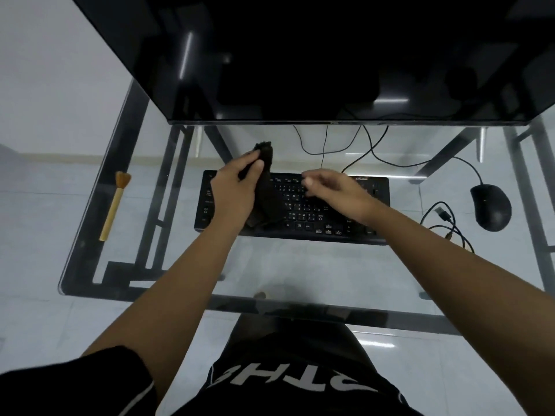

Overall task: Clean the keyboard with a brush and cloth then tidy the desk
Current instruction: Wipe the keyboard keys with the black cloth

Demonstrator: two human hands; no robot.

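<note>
A black keyboard (330, 220) lies on the glass desk (300, 271) below the monitor. My left hand (234, 190) grips a dark cloth (268, 199) that hangs from above the keyboard's far edge down across its left half. My right hand (333, 190) hovers over the upper middle keys, fingers loosely curled and slightly apart, holding nothing. A brush (115, 202) with a pale wooden handle and tan bristles rests on the desk's left side, apart from both hands.
A large dark monitor (300, 55) overhangs the back of the desk. A black mouse (491, 207) sits at the right, with a loose coiled cable (444, 223) beside it. Thin wires (369, 148) run behind the keyboard. The desk's front edge is near my lap.
</note>
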